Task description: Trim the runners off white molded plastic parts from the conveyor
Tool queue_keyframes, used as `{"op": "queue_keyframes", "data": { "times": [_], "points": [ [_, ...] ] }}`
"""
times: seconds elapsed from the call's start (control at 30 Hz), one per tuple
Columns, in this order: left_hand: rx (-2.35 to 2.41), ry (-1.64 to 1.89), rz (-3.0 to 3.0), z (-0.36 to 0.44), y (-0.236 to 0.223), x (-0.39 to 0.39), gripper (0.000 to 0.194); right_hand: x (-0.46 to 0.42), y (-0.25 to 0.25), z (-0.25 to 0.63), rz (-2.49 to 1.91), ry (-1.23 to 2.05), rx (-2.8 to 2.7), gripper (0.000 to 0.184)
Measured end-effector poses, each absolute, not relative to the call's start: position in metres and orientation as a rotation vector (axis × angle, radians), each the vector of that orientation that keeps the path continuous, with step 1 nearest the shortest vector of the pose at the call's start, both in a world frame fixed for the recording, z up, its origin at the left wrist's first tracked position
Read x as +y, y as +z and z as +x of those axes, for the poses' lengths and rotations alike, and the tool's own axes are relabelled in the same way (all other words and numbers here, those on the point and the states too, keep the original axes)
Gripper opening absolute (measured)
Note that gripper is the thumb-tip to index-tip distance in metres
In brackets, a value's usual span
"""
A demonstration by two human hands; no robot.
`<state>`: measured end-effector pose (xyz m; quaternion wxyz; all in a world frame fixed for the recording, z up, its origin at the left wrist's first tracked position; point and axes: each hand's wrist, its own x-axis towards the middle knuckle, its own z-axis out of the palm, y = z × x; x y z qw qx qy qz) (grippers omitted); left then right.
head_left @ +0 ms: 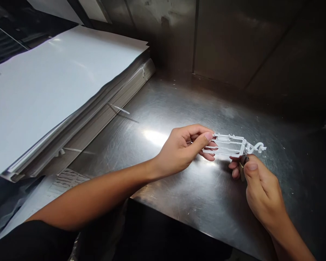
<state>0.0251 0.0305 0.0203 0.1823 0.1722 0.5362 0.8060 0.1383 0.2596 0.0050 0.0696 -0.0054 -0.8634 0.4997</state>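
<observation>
My left hand (183, 148) pinches the left end of a small white plastic frame part (230, 145), thumb on top and fingers underneath. The part is held level just above a shiny steel table (179, 108). My right hand (256, 185) is closed on a small dark tool (243, 165) whose tip touches the part's right end, near a curled hook. What kind of tool it is cannot be made out, as most of it is hidden in the fingers.
A thick stack of large white sheets (51, 83) lies on the left, reaching the table's edge. A thin white plastic sliver (121, 108) lies beside the stack. Dark metal walls (247, 40) close off the back. Small white scraps dot the table at right.
</observation>
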Motion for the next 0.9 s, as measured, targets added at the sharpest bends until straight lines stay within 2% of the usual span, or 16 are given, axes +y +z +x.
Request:
{"op": "queue_keyframes", "data": {
  "times": [0.13,0.47,0.9],
  "points": [
    [1.551,2.261,0.506,0.025,0.019,0.031,0.022,0.258,0.008,0.138,0.001,1.434,-2.616,0.052],
    [1.713,2.177,0.445,0.029,0.020,0.030,0.035,0.259,0.009,0.139,0.030,1.265,-2.703,0.046],
    [1.694,2.149,0.401,0.029,0.017,0.032,0.033,0.262,-0.006,0.134,0.125,0.949,-2.734,0.040]
  ]
}}
